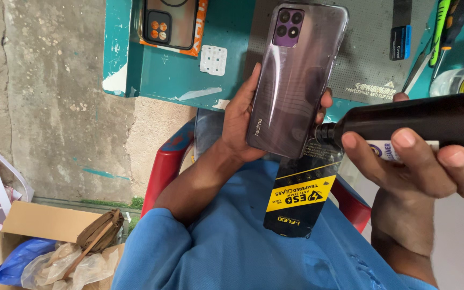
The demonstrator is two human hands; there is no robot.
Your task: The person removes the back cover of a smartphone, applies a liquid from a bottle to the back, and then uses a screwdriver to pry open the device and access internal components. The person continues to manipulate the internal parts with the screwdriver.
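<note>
— What have your fingers got hold of?

— My left hand (240,121) is wrapped round a purple-grey phone (295,80), back side facing me, thumb on one long edge and fingertips curling over the other, so it sits steady and tilted towards my eyes. Tucked under the same grip is a black and yellow screen-protector packet (299,196), hanging over my lap.

— And the other hand?

— My right hand (425,169) is clenched round a dark bottle (420,121), laid almost level so its small nozzle touches the phone's lower right edge, just where I can see it.

— Why hold it all above your knees?

— I'd guess it gives me a closer look than the teal workbench (157,70) beyond. There lie a grey work mat (366,59), an orange-trimmed phone case (170,24), a small white plate (213,59) and a green-handled tool (440,27). A cardboard box (38,223) sits on the floor, left.
</note>
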